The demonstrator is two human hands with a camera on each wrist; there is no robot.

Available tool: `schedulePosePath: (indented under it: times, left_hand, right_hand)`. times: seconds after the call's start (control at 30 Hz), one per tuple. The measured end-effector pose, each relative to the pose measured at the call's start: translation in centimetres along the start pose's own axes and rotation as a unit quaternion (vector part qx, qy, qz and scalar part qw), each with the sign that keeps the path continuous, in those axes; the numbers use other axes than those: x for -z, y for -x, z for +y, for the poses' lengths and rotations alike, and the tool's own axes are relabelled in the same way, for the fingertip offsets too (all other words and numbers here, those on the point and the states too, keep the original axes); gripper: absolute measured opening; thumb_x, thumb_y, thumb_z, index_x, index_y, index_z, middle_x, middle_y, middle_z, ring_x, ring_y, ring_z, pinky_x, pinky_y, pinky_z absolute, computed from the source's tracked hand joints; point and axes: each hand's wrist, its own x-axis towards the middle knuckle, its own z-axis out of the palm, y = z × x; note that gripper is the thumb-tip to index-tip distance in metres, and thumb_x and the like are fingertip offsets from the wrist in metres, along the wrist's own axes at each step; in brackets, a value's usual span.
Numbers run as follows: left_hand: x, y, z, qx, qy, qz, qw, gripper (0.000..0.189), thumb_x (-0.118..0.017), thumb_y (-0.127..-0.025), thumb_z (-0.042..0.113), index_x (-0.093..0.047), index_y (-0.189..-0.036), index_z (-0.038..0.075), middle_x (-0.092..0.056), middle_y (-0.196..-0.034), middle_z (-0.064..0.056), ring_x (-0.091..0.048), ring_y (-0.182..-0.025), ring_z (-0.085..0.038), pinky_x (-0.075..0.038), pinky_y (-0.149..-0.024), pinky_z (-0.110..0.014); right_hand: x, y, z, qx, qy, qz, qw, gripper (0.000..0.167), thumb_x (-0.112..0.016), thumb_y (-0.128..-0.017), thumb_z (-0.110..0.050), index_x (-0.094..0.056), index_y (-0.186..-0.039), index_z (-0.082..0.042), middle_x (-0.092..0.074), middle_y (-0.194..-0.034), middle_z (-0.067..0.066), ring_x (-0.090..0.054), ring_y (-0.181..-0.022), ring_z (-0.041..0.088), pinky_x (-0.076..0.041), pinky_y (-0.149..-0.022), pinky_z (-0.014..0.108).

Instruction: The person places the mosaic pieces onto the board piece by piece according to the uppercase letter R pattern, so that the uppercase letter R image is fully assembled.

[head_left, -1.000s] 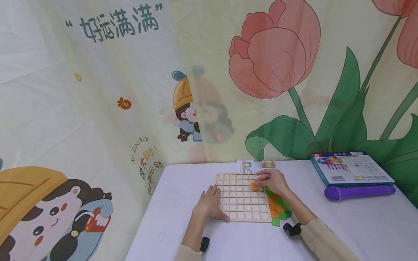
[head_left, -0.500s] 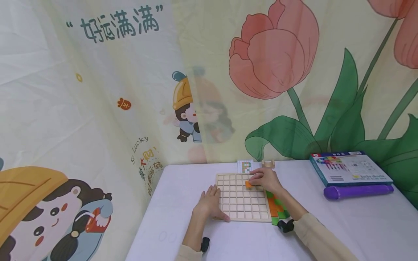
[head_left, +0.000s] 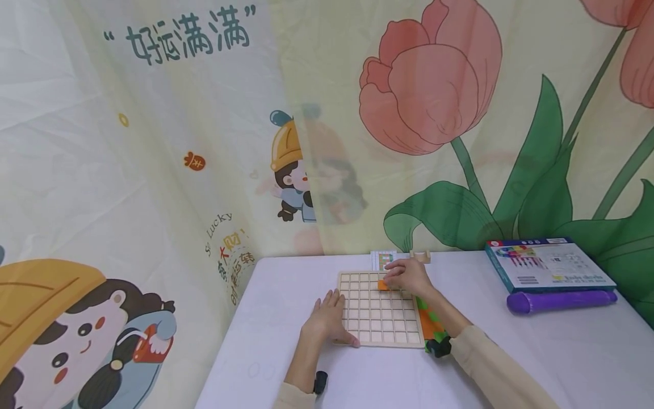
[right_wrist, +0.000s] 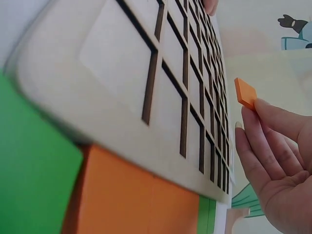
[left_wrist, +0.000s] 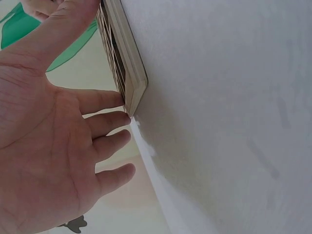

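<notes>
At the far left of your head view, a cartoon figure in a yellow hat (head_left: 92, 341) is printed on the pale curtain (head_left: 138, 210) behind the white-covered table (head_left: 271, 329). Your left hand (head_left: 327, 318) comes next, a black wrist device (head_left: 320, 382) strapped above the beige cuff. Its fingers are straight and spread, gripping nothing; they rest at the left side of the wooden grid board (head_left: 377, 339), with the thumb at the near-left corner. The left wrist view shows fingertips touching the board's pale rim.

The board lies flat in front of you, its square cells laid out in rows. Just beyond its far edge is a card with a coloured grid pattern (head_left: 382, 258). You have an orange square tile (head_left: 382, 285) pinched between the thumb and forefinger of your right hand (head_left: 410, 275), the other fingers bent behind. The right wrist view shows that tile tilted and apart from the board, over its far half; exactly which cell it is above, you can't quite tell from here.

Past your right hand is a small wooden piece with a notched top (head_left: 421, 257). Loose green and orange tiles (head_left: 428, 321) lie along the board's right side, partly hidden by your forearm. Farther right, a flat blue-edged box (head_left: 552, 267) lies with a purple cylinder (head_left: 562, 301) just in front of it.
</notes>
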Motion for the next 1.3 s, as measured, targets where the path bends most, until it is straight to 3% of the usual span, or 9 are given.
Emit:
schedulePosePath:
  times: [0.37,0.63,0.9,1.3]
  left_hand:
    - [-0.1,-0.1,0.0,0.001,-0.004,0.0,1.0,0.126,-0.097,-0.064,0.056,-0.038,-0.158,-0.003,-0.028,-0.169,-0.021,-0.021,-0.158,-0.036,-0.02,-0.128,-0.056]
    - [-0.2,-0.2,-0.1,-0.007,-0.01,-0.002,0.9999,0.126,-0.097,-0.064,0.054,-0.037,-0.158,-0.005,-0.029,-0.168,-0.023,-0.022,-0.158,-0.037,-0.021,-0.127,-0.057]
    - [0.0,0.0,0.0,-0.016,-0.01,0.006,0.9998,0.125,-0.097,-0.063,0.054,-0.039,-0.156,-0.006,-0.03,-0.167,-0.024,-0.024,-0.157,-0.039,-0.022,-0.127,-0.057]
    - [-0.2,-0.2,-0.2,-0.006,-0.015,0.003,0.9999,0.126,-0.096,-0.064,0.057,-0.038,-0.157,-0.004,-0.029,-0.168,-0.022,-0.023,-0.158,-0.036,-0.021,-0.127,-0.056]
  right_hand:
    - [-1.4,-0.7,-0.4,0.002,0.002,0.008,1.0,0.035,-0.085,-0.086,-0.008,-0.074,-0.117,0.004,-0.079,-0.082,0.004,-0.076,-0.077,0.019,-0.061,-0.072,0.029]
    - [-2.8,-1.2,-0.8,-0.002,0.022,0.006,0.9997,0.032,-0.087,-0.086,-0.012,-0.076,-0.114,0.0,-0.078,-0.081,-0.001,-0.074,-0.079,0.017,-0.061,-0.08,0.038]
    - [-3.9,-2.1,-0.9,0.0,0.04,0.016,0.9991,0.032,-0.088,-0.084,-0.011,-0.076,-0.112,-0.001,-0.077,-0.08,-0.002,-0.072,-0.075,0.014,-0.058,-0.067,0.03]
    - [-5.0,-2.4,-1.2,0.01,0.084,0.018,0.9963,0.023,-0.087,-0.085,-0.01,-0.077,-0.105,-0.005,-0.076,-0.077,-0.006,-0.07,-0.074,0.011,-0.058,-0.075,0.036]
